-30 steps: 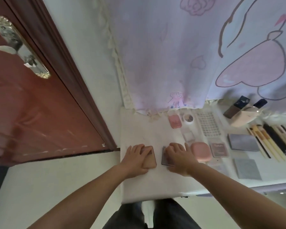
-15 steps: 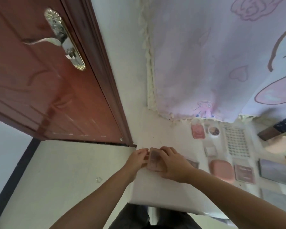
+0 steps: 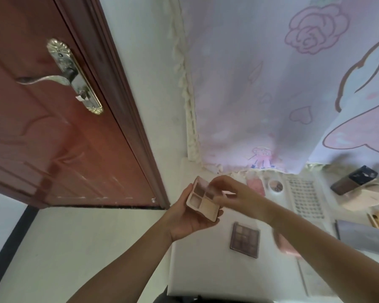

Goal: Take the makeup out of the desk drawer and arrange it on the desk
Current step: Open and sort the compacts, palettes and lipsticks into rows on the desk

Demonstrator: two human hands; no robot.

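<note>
Resting in left hand [image 3: 185, 217], open pink palette [image 3: 202, 201], right fingertips [image 3: 213, 184] atop.

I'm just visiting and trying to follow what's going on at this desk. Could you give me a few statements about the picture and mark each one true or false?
1. The left hand holds a small pink palette up off the desk. True.
2. The pink palette is closed. False: it is open, and its four pans of colour show.
3. The right hand touches the top of the pink palette. True.
4. A dark purple palette lies flat on the desk, below the hands. True.
5. The door on the left stands wide open. False: it is shut in its frame.
6. The curtain behind the desk is plain black. False: it is pale, with pink flowers and hearts.
</note>
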